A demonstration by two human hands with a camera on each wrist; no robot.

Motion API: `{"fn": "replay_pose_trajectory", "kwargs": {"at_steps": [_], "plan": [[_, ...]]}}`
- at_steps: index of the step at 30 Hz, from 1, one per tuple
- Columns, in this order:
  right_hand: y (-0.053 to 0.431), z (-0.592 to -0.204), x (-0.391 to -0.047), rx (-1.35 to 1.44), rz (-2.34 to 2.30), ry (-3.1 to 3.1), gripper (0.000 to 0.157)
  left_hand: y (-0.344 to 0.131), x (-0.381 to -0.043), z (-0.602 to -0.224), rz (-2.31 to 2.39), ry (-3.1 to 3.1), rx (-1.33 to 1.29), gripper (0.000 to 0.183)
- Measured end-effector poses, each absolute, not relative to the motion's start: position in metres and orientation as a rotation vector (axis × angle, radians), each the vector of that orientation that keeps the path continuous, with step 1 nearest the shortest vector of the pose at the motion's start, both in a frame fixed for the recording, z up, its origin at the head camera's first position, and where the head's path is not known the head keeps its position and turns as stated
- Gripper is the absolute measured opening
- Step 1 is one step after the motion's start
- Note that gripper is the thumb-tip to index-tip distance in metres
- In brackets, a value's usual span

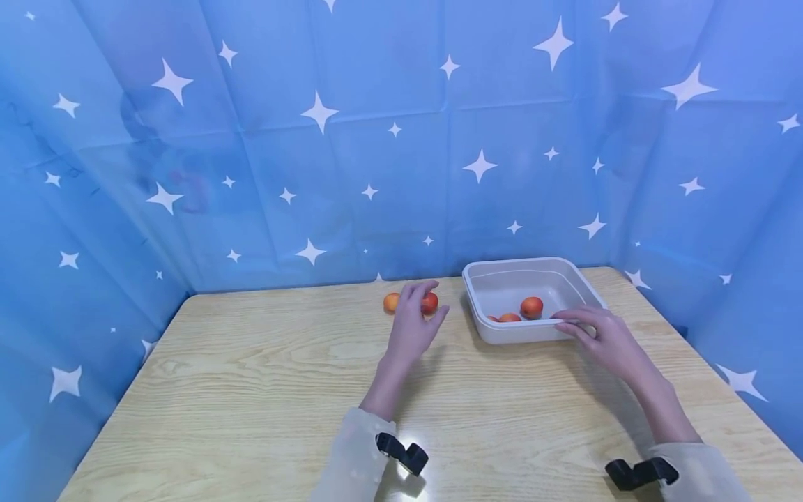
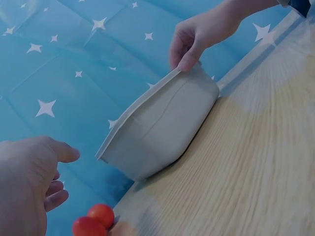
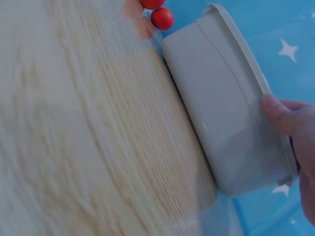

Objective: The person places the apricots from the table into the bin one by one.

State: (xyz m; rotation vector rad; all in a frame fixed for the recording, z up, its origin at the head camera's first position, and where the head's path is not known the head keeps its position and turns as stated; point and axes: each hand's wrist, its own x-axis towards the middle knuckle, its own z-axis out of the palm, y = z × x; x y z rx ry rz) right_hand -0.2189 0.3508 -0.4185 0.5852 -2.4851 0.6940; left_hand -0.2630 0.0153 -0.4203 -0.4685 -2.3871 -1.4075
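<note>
A light grey plastic basin (image 1: 495,335) stands at the back right of the wooden table, with several small round orange-red fruits (image 1: 531,307) inside. My right hand (image 1: 599,338) pinches its near right rim; the right wrist view shows the thumb (image 3: 276,112) on the outer wall at the rim. Left of the basin, my left hand (image 1: 414,324) is over two more fruits, one red-orange (image 1: 429,303) and one yellower (image 1: 392,302), partly covering them in the head view. In the left wrist view, these fruits (image 2: 101,215) lie apart from the loosely bent fingers, and nothing is held.
The wooden table (image 1: 251,390) reaches back to a blue curtain (image 1: 376,174) with white stars, which also closes off both sides. Black wrist straps (image 1: 401,453) sit on both sleeves.
</note>
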Motion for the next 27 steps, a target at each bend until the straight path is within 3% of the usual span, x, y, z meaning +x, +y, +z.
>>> {"fn": "replay_pose_trajectory", "kwargs": {"at_steps": [27], "plan": [[0.351, -0.418, -0.217, 0.565, 0.702, -2.520, 0.020, -0.013, -0.273, -0.442, -1.374, -2.504, -0.355, 0.039]]}}
